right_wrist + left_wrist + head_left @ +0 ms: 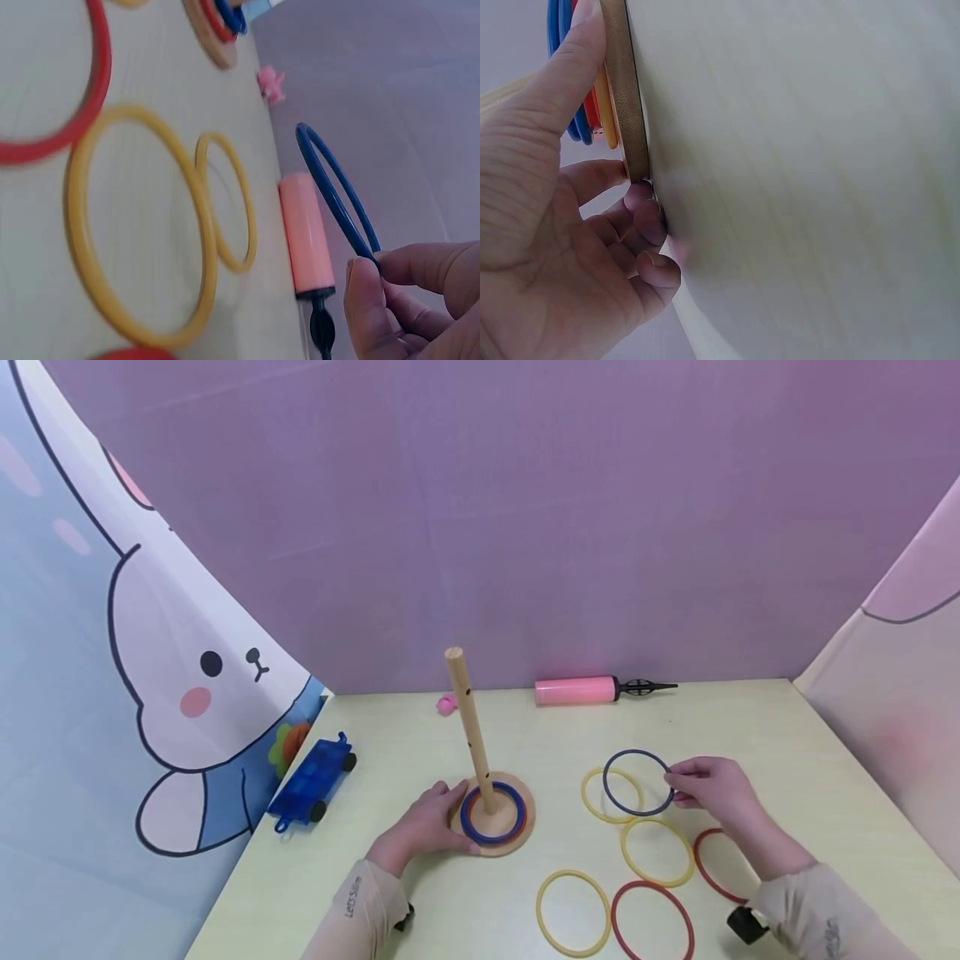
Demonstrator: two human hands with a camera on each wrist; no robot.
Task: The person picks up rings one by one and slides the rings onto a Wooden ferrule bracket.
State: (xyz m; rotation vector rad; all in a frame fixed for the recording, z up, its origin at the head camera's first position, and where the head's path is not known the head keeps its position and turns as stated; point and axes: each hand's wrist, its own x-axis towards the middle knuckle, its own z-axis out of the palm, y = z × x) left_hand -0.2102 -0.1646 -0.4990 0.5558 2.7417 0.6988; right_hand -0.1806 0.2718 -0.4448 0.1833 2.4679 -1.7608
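We pinch the blue ring [636,751] in our right hand [708,789], well right of the upright peg [472,731]; our left hand [427,822], nearer the peg, grips the base [531,808] on the worktop [397,743].

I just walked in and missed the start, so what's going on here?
A person's left hand grips the edge of a round wooden base with a tall wooden peg rising from it. The right hand pinches a thin blue ring above the pale table. Other blue rings and a red ring circle the peg's foot. Three yellow rings and two red rings lie loose on the table.
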